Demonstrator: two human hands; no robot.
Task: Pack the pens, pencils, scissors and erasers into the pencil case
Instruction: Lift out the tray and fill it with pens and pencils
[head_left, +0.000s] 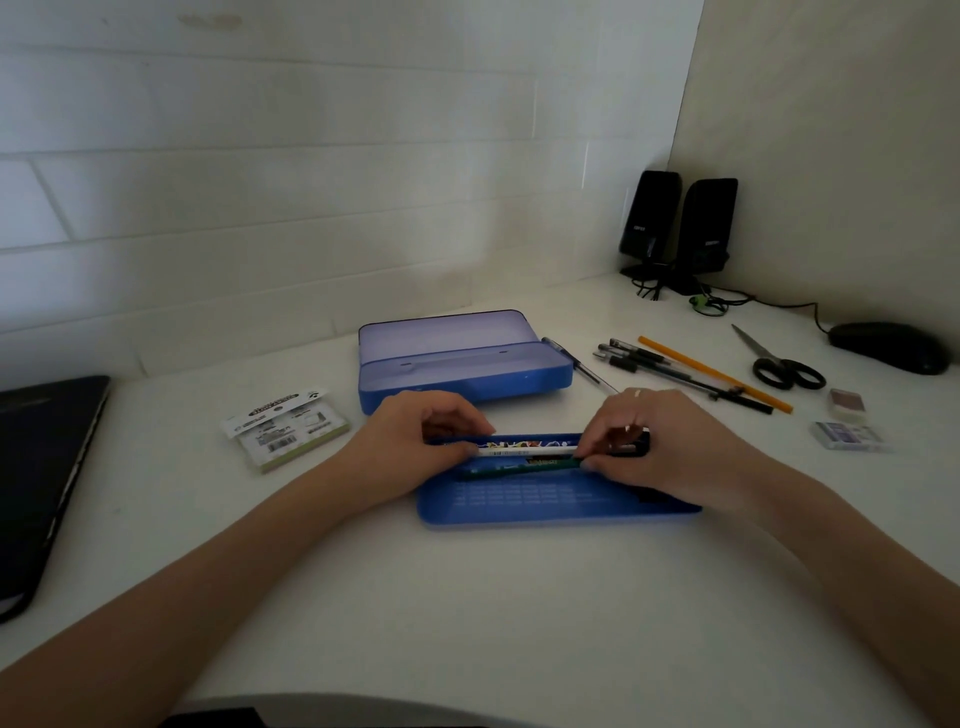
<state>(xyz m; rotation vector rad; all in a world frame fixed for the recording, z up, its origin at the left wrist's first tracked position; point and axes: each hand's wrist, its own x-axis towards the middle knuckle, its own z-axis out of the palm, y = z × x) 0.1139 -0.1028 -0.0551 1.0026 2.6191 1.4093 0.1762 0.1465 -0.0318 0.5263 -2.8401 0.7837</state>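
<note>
Both hands worked over the blue tray (558, 506) near the tabletop's front edge: left hand (415, 441) and right hand (660, 447) pinched a white pencil (524, 451) and green pencil (519, 467) by the ends. Step judged: seating pencils. Next, carry the tray to the open pencil case (465, 364) behind. Pens (675, 369), scissors (779, 364), erasers (849, 434) waited at right, unobstructed.
</note>
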